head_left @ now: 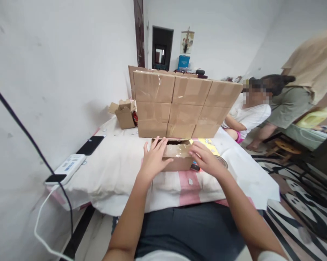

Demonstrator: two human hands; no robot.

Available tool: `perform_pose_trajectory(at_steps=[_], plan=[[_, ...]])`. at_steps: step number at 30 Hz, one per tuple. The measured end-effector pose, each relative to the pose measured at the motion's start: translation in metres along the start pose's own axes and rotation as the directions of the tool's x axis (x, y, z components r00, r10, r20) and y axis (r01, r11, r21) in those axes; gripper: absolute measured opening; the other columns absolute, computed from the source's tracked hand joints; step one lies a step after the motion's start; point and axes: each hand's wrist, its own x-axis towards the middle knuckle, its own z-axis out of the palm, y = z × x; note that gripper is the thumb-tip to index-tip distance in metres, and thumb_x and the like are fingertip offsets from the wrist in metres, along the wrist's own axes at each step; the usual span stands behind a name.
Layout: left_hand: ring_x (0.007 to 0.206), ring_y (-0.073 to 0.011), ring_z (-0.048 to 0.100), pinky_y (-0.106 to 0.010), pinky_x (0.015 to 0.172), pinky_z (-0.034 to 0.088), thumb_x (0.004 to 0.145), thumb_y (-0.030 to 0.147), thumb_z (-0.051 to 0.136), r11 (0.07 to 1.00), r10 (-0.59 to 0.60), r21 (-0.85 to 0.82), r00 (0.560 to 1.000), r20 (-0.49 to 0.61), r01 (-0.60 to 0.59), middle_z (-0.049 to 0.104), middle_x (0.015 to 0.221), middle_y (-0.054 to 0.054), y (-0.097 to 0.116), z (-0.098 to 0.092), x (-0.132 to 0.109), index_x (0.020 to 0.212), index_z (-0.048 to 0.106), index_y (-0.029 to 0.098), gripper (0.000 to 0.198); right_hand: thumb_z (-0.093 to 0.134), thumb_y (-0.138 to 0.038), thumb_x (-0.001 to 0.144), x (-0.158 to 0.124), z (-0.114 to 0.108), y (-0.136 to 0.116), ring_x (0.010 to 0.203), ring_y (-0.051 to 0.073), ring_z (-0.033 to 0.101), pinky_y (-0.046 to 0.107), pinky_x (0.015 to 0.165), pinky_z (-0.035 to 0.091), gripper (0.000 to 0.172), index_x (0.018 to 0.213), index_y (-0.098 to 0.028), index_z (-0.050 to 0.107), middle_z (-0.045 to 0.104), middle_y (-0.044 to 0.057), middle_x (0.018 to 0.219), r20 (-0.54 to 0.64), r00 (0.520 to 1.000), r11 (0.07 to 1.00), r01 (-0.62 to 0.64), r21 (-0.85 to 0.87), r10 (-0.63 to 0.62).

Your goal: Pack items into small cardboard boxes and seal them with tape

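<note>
A small brown cardboard box [179,163] sits on the cloth-covered table in front of me, with a dark gap along its top and clear tape shining on its flap. My left hand [156,157] grips the box's left end, thumb across the front and fingers spread over the top edge. At the right end, the bent fingers of my right hand [205,157] hold the corner of the flap. Under the right hand lies a small dark and orange item [195,166], partly covered. A round tape roll [222,161] shows beside that hand.
Just behind stands a wall of stacked, taped cardboard boxes [185,105]. An open carton [124,116] is at the back left. A black phone [90,145] and a white power strip [68,168] lie by the wall. Two people [254,108] are at the right.
</note>
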Motion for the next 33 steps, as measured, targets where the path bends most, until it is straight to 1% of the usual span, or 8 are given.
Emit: perform_pose_trajectory(at_steps=[2,5,10,14,20,25,28,33], plan=[[0.152,-0.0328,0.027,-0.067,0.121,0.013,0.091,0.039,0.063,0.997,-0.004,0.083,0.998,0.058,-0.001,0.043,0.159,-0.012,0.001,0.001,-0.007,0.152,0.04,0.023,0.068,0.041,-0.029,0.104,0.023,-0.011,0.002,0.091,0.023,0.052,0.037,0.082,0.043,0.024,0.089,-0.022,0.058,0.056,0.008,0.097,0.138,0.988,0.995,0.078,-0.068,-0.068],[0.154,-0.0337,0.023,-0.069,0.12,0.015,0.092,0.038,0.06,0.992,-0.003,0.124,0.999,0.045,-0.002,0.039,0.161,-0.013,0.006,0.006,-0.017,0.153,0.037,0.02,0.068,0.041,-0.032,0.103,0.06,-0.013,0.011,0.096,0.024,0.05,0.039,0.086,0.04,0.025,0.093,-0.022,0.063,0.055,0.008,0.102,0.362,0.926,0.977,0.165,-0.134,-0.106],[0.143,-0.033,0.042,-0.067,0.121,0.016,0.089,0.038,0.067,0.996,-0.031,0.089,0.999,0.041,0.027,0.057,0.147,-0.013,-0.007,0.018,-0.013,0.147,0.046,0.02,0.064,0.044,-0.035,0.101,0.107,0.005,0.032,0.097,0.025,0.05,0.041,0.088,0.038,0.025,0.094,-0.023,0.065,0.054,0.008,0.104,0.571,0.82,0.964,0.188,-0.189,-0.048],[0.14,-0.0309,0.045,-0.064,0.123,0.015,0.087,0.04,0.07,0.999,-0.024,0.045,1.0,0.016,0.023,0.059,0.146,-0.011,-0.021,0.027,-0.008,0.139,0.055,0.021,0.057,0.046,-0.036,0.098,0.121,0.015,0.043,0.097,0.025,0.049,0.042,0.089,0.04,0.026,0.091,-0.022,0.067,0.055,0.009,0.104,0.613,0.789,0.971,0.181,-0.157,-0.047],[0.139,-0.0301,0.046,-0.057,0.123,0.019,0.085,0.038,0.074,1.0,-0.011,-0.007,1.0,0.0,0.011,0.06,0.145,-0.009,-0.023,0.03,-0.008,0.131,0.06,0.019,0.052,0.05,-0.037,0.096,0.127,0.032,0.06,0.115,0.031,0.044,0.053,0.103,0.034,0.025,0.092,-0.023,0.07,0.057,0.012,0.12,0.651,0.759,0.968,0.15,-0.201,0.018],[0.134,-0.0238,0.053,-0.055,0.125,0.011,0.09,0.028,0.069,0.998,0.037,-0.042,0.999,-0.019,-0.038,0.064,0.139,-0.01,-0.019,0.022,-0.012,0.135,0.051,0.019,0.049,0.056,-0.036,0.093,0.13,0.045,0.078,0.118,0.031,0.045,0.052,0.103,0.036,0.021,0.093,-0.022,0.072,0.057,0.012,0.121,0.672,0.74,0.976,0.134,-0.17,0.016],[0.137,-0.0206,0.05,-0.055,0.126,0.002,0.093,0.022,0.063,0.993,0.1,-0.054,0.995,-0.003,-0.1,0.06,0.145,-0.008,-0.015,0.016,-0.015,0.136,0.049,0.022,0.045,0.054,-0.036,0.093,0.129,0.047,0.083,0.117,0.03,0.048,0.05,0.103,0.039,0.022,0.094,-0.022,0.072,0.057,0.012,0.119,0.671,0.741,0.982,0.141,-0.127,-0.019],[0.143,-0.0244,0.043,-0.061,0.124,0.002,0.093,0.022,0.062,0.995,0.098,-0.017,0.994,0.04,-0.097,0.063,0.14,-0.011,-0.007,0.014,-0.018,0.137,0.048,0.02,0.046,0.052,-0.035,0.094,0.13,0.048,0.082,0.111,0.027,0.054,0.046,0.102,0.042,0.024,0.092,-0.02,0.071,0.058,0.011,0.113,0.682,0.728,0.988,0.145,-0.053,-0.07]])
